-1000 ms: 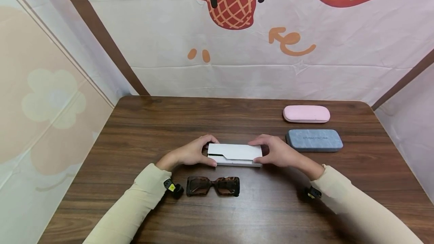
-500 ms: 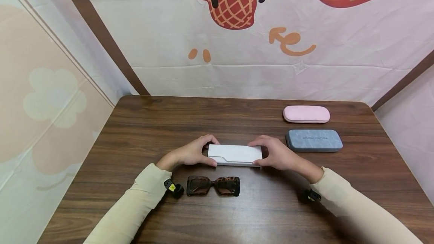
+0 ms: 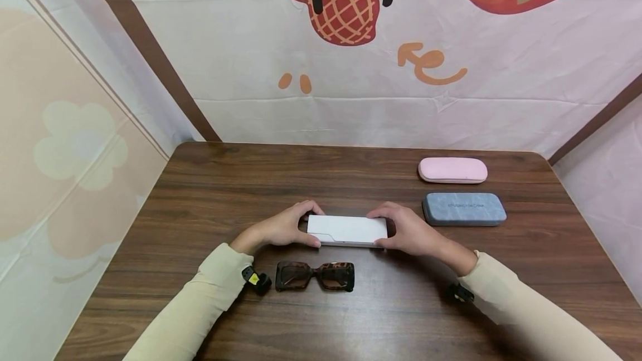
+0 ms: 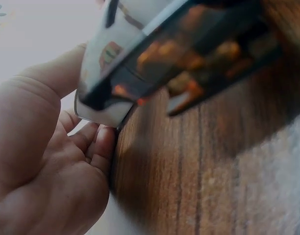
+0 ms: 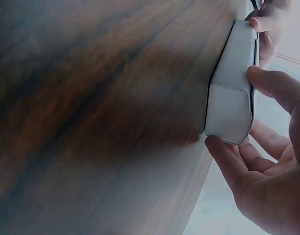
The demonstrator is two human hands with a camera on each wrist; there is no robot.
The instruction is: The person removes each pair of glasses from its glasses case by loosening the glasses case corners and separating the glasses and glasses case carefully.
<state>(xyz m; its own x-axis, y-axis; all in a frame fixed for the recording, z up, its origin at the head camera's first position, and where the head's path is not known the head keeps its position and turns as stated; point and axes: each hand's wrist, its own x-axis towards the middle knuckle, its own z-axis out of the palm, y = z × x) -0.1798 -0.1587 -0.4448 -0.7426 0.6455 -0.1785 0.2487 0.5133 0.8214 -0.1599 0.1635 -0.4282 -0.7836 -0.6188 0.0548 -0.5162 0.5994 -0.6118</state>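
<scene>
A white glasses case (image 3: 348, 228) lies on the table with its flap down flat over the front. My left hand (image 3: 283, 226) grips its left end, thumb at the front edge and fingers behind. At the other end my right hand (image 3: 407, 228) holds it the same way; the right wrist view shows the thumb on top of the case (image 5: 231, 110) and fingers at its end. Tortoiseshell sunglasses (image 3: 315, 276) lie in front of the case, apart from it. In the left wrist view the sunglasses (image 4: 189, 61) hide much of the case.
A pink glasses case (image 3: 453, 170) stands at the back right of the wooden table (image 3: 281, 171). Just in front of it is a blue-grey case (image 3: 465, 209), close to my right hand. A printed cloth (image 3: 241, 60) hangs behind the table.
The white case's flap, slightly raised with a dark gap at its left a second ago, has come down flat. Both hands keep their places at the case's ends.
</scene>
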